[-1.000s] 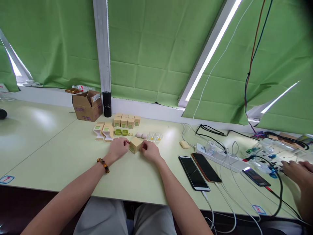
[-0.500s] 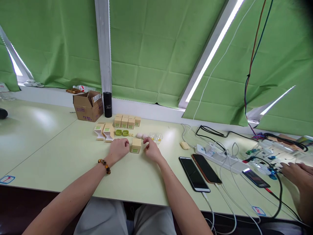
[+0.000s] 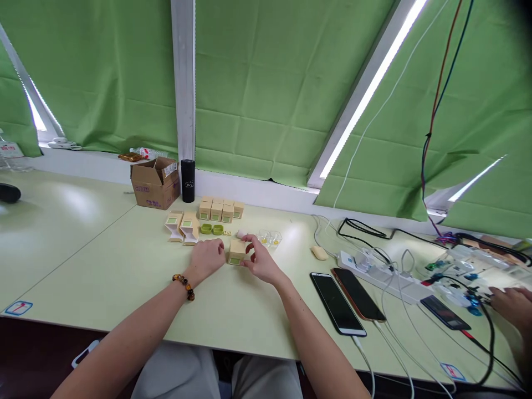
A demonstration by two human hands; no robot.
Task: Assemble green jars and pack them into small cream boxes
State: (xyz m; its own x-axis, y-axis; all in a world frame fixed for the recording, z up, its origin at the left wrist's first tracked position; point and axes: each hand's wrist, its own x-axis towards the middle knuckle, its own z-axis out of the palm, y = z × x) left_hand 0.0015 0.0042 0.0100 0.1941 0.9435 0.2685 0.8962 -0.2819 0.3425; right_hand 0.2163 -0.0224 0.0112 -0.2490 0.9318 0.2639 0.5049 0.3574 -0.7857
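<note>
Tabletop (image 3: 124, 277) | tan box (image 3: 236, 250) between: left grip (image 3: 208, 256), curled, contents hidden | right grip (image 3: 262, 263), fingers parted, hold unclear

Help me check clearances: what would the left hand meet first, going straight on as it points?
The left hand would likely meet the small tan carton beside it, though depth is unclear.

1. Light: bright overall; white light enters at slits (image 3: 375, 83) beside green curtains (image 3: 257, 83).
2. Glare: pale patches sit on worktop (image 3: 103, 266).
3. Distortion: wide-angle; lines lean toward edges.
4. Upper-right corner: dark, blurred.
5. Small box (image 3: 237, 251): label unreadably small.
</note>
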